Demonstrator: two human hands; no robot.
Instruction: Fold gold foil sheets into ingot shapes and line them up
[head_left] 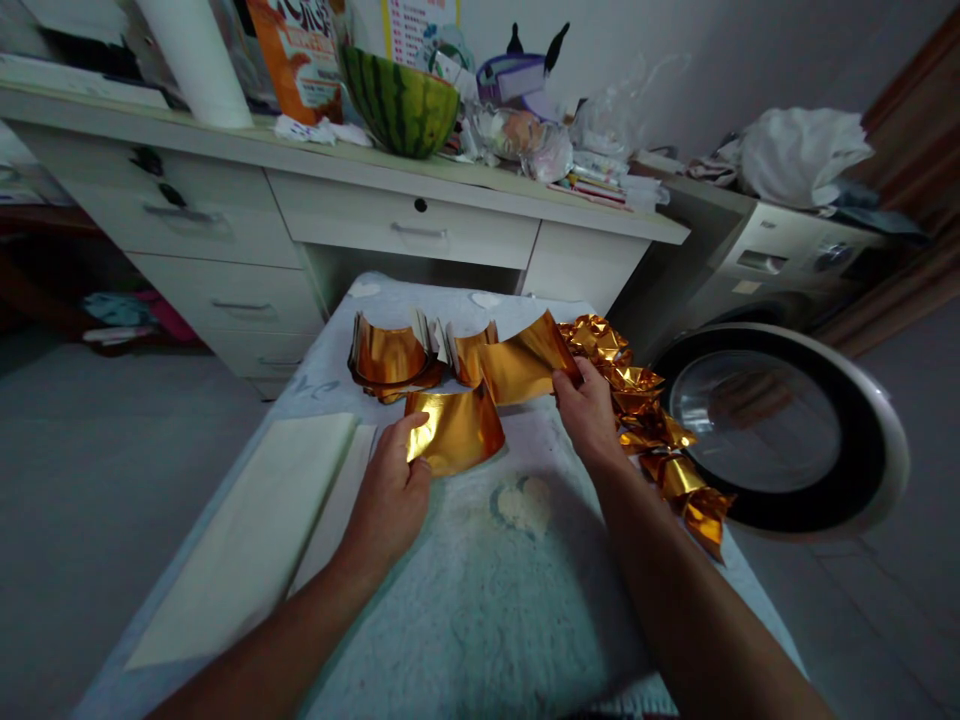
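1. The left hand [390,500] has its grip closed on the left edge of a gold foil sheet [457,432], thumb on top. The sheet is bowed upward.
2. The right hand [589,408] pinches the right corner of a second foil sheet [525,365]. This sheet sits just behind the first and seems to overlap its upper edge, though the join is hard to read.
3. Both sheets are at the middle of the bench [315,385], over its pale fluffy cloth [480,620].
4. Behind them stands a stack of curled foil sheets [386,355], close against the second sheet's left end.
5. Just right of the right hand, a pile of folded gold pieces [652,425] runs along the bench edge.
6. Left of the left hand lie flat pale paper sheets [255,530].
7. Farther back are a desk [420,225] carrying a watermelon [401,95] and, at the right, a washing machine door [780,430] standing open.
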